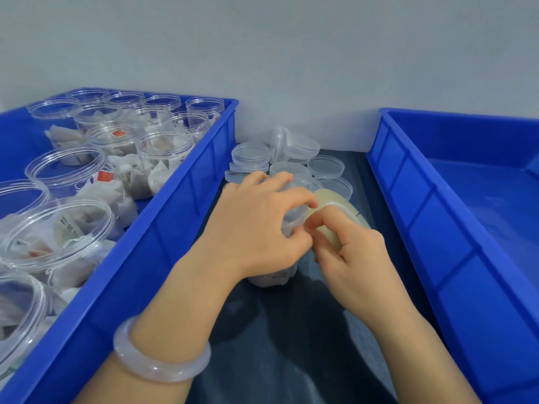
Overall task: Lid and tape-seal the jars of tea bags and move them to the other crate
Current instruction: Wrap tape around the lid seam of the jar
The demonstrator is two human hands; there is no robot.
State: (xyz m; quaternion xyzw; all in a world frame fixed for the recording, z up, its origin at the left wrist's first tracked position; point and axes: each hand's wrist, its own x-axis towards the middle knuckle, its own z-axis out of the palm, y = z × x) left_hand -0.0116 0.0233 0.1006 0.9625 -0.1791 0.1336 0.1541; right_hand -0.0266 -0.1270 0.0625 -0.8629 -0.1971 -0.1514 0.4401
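Dark matte tabletop [291, 330] under a plain pale-grey wall [291, 53]. Left hand [256, 228] curled round a clear round plastic jar of tea bags [274, 277] standing on it; right hand [353, 258] gripping a translucent yellowish tape roll [335, 199] at the jar's side. Just beyond the hands, loose clear round lids [323, 167]. Left, ribbed blue plastic crate [145, 272] of open jars [163, 147]; right, second blue crate [437, 228].

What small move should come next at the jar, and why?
Probably draw the tape roll around the jar to seal its top: the left hand grips the jar from above, and the right hand holds the roll against its side.
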